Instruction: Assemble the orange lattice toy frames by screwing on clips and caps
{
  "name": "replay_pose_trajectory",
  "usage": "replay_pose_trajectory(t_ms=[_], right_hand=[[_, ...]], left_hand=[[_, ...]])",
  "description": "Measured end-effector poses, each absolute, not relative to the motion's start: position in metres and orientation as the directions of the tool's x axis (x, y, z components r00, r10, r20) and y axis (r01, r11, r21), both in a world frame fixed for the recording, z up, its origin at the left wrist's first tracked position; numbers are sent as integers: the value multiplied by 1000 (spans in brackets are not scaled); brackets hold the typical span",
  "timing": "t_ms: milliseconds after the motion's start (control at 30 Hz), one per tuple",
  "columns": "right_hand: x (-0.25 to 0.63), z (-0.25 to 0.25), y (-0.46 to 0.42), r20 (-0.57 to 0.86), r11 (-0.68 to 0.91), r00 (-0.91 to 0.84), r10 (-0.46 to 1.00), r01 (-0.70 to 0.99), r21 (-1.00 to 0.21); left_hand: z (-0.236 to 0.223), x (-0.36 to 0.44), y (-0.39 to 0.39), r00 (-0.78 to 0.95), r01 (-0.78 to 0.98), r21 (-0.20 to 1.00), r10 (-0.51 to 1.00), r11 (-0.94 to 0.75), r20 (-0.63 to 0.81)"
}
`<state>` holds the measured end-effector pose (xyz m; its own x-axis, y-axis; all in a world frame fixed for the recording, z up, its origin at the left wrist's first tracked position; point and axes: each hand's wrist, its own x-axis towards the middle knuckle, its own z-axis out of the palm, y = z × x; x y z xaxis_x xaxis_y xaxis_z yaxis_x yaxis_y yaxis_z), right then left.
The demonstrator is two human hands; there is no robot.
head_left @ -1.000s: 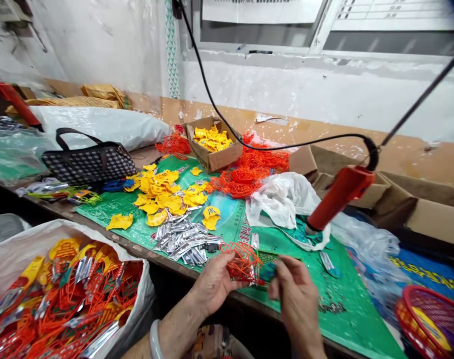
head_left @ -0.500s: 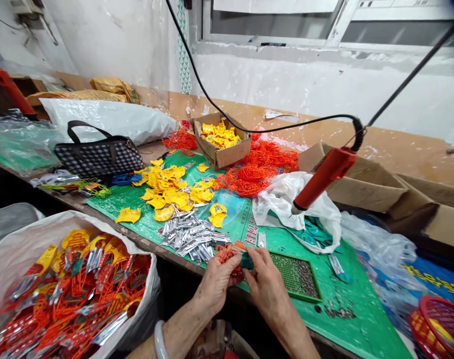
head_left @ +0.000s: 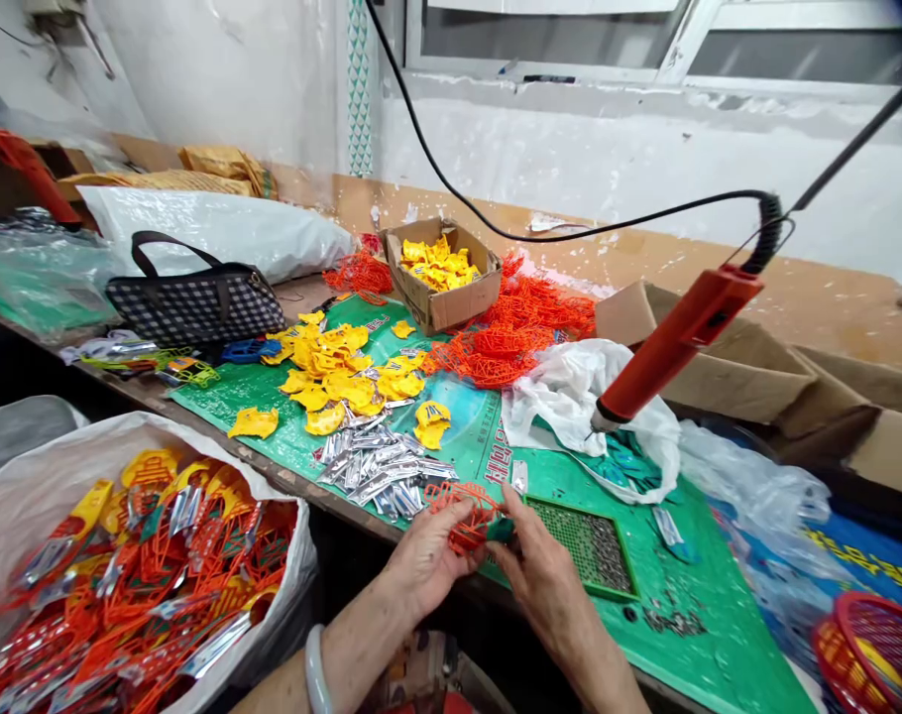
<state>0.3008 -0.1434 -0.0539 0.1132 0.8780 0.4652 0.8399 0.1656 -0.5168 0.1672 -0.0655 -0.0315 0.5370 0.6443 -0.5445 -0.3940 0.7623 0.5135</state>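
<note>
At the table's front edge my left hand (head_left: 432, 550) is closed around an orange plastic lattice piece (head_left: 470, 516). A small dark green plastic piece (head_left: 501, 531) sits at its right end, pinched between the thumb and fingers of my right hand (head_left: 544, 565). Just beyond my hands lies a heap of silver metal strips (head_left: 381, 466), with yellow plastic pieces (head_left: 339, 372) piled behind it. A green tray (head_left: 635, 595) of small screws is to the right of my right hand. Above the table hangs a red electric screwdriver (head_left: 678, 347), its tip pointing down and left.
A white sack (head_left: 291, 585) of orange, yellow and silver assemblies stands at the left. Farther back are a checked bag (head_left: 198, 302), a cardboard box (head_left: 458, 309) of yellow pieces and orange lattice pieces (head_left: 496, 342). A white plastic bag (head_left: 555, 392) holds green pieces.
The screwdriver has swung right and towards me. My right hand's fingers have spread a little around the green piece, and the orange lattice piece shows more in my left hand.
</note>
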Motion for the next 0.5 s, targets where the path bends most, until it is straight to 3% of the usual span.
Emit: replay_pose_trajectory(t_ms=[133, 233, 367, 500], right_hand=[[298, -62, -141, 589, 129, 165, 791, 896, -424], [299, -68, -139, 592, 111, 143, 793, 922, -372], [305, -67, -139, 481, 138, 99, 871, 891, -433], [312, -52, -137, 255, 85, 81, 964, 811, -579]], left_hand=[[-30, 166, -60, 559, -392, 443, 591, 806, -581], [-26, 166, -59, 562, -394, 418, 575, 818, -595], [-22, 167, -60, 566, -381, 410, 560, 828, -605], [-20, 168, -63, 566, -361, 419, 553, 833, -612]])
